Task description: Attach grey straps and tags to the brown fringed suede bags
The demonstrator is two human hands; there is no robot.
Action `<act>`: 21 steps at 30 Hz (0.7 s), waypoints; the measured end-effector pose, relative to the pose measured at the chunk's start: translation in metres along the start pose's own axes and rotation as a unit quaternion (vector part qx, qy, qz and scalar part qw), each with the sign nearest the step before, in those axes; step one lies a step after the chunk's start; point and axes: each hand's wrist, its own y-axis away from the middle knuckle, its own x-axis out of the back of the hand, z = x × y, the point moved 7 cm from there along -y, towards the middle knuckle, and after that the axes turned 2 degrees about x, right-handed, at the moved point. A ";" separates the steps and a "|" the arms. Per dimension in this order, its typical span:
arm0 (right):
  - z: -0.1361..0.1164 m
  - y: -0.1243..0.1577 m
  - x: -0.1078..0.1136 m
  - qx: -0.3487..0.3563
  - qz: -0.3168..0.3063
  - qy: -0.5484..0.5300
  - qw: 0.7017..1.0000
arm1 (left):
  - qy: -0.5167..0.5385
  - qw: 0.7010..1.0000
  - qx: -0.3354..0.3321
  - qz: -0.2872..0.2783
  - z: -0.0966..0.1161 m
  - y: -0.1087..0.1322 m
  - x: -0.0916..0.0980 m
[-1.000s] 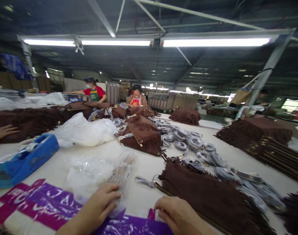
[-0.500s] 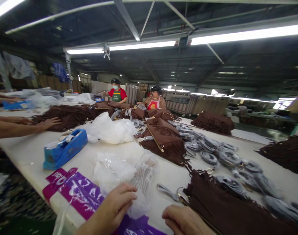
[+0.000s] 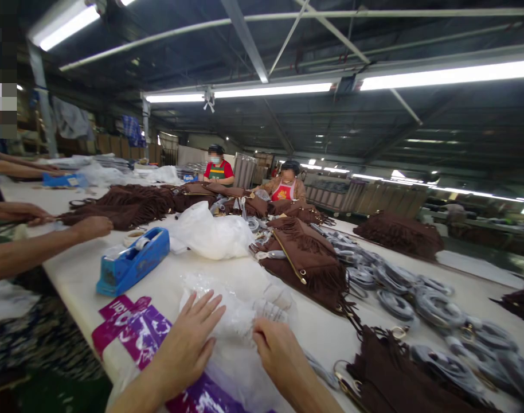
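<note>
My left hand (image 3: 191, 338) rests with its fingers stretched out on a clear plastic bag (image 3: 227, 312). Beside it, my right hand (image 3: 279, 344) is closed, its thumb and fingers gripping the right part of the same bag, which has printed text on it. Under my left forearm lies a purple and magenta plastic bag (image 3: 148, 330) with white lettering. A brown fringed bag (image 3: 395, 367) with a zip and gold rings sits right of my right hand. Another brown fringed bag (image 3: 302, 252) lies farther back.
A blue tape dispenser (image 3: 135, 261) stands at the left, near a crumpled white plastic bag (image 3: 214, 232). Coiled straps in plastic (image 3: 436, 304) spread across the right. A co-worker's hands (image 3: 92, 228) are at a brown fringed pile (image 3: 124, 206). Two people work across the table.
My right hand has moved left onto the clear plastic bag and closed on it. My left hand has spread its fingers flat on the bag. The view has shifted left.
</note>
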 end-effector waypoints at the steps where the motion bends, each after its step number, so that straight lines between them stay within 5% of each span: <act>1: 0.008 -0.003 -0.004 -0.021 -0.001 -0.016 1.000 | 0.007 1.000 -0.008 -0.013 0.009 -0.004 -0.002; 5: 0.020 -0.014 -0.016 -0.058 0.021 -0.119 0.991 | 0.072 0.995 -0.011 -0.066 0.027 -0.024 -0.023; 10: 0.016 -0.021 -0.018 -0.040 0.080 -0.116 0.989 | 0.118 0.990 0.025 -0.073 0.015 -0.035 -0.055; 16: 0.017 -0.020 -0.015 -0.010 0.077 -0.124 0.989 | 0.071 0.993 0.056 -0.078 0.022 -0.045 -0.049; 21: 0.032 -0.019 -0.014 -0.076 0.058 -0.179 0.979 | -0.001 0.995 0.061 -0.073 0.027 -0.055 -0.046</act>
